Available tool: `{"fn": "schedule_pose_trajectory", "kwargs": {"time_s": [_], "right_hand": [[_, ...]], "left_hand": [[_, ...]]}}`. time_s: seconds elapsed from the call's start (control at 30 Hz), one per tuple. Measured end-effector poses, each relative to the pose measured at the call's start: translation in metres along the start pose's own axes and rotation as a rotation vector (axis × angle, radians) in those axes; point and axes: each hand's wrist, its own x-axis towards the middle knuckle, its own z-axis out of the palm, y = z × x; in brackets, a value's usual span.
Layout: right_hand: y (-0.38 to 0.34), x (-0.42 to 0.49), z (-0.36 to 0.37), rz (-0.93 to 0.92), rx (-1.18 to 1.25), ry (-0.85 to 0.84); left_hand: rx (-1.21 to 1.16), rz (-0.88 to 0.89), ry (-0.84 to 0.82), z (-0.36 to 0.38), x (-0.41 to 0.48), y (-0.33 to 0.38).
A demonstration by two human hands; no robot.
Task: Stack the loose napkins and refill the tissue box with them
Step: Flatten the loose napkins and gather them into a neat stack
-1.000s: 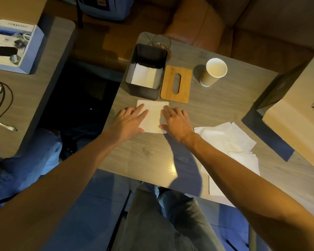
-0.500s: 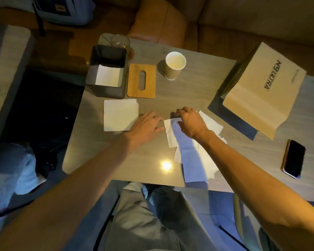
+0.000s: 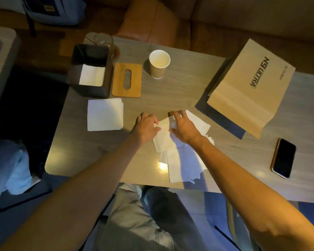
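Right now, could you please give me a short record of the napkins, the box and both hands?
tissue box: dark, open, some napkins inside
lid: wooden, slotted, flat beside the box
stacked napkins: neat pile before the box, untouched
loose napkins: overlapping, right of the pile
top loose napkin: held by both hands
left hand: fingers pinch its left edge
right hand: fingers curled on its far edge
others: paper cup, paper bag, phone

Left hand (image 3: 146,126) and right hand (image 3: 182,127) pinch the top napkin (image 3: 163,137) of the loose pile (image 3: 181,165) by the tabletop's (image 3: 179,91) near edge. Squared stack (image 3: 105,115) toward left edge, just before open tissue box (image 3: 88,69) at far-left corner. Wooden lid (image 3: 126,80) lies flat beside box.
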Motion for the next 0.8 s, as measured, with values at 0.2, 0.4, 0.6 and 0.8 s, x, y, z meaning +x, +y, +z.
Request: {"fn": "schedule_pose_trajectory", "kwargs": {"time_s": [0.2, 0.4, 0.6, 0.8], "right_hand": [[-0.002, 0.008, -0.007, -0.061, -0.149, -0.038], [-0.009, 0.015, -0.012, -0.147, -0.019, 0.017], [-0.041, 0.028, -0.037, -0.091, 0.473, 0.033], [-0.1, 0.044, -0.034, -0.082, 0.695, -0.075]], "left_hand": [[0.181, 0.105, 0.037, 0.001, -0.001, -0.003], [0.11, 0.135, -0.015, -0.01, 0.0, -0.011], [-0.497, -0.074, 0.092, -0.051, -0.012, -0.027], [-0.748, -0.122, 0.273, -0.096, -0.025, -0.069]]}}
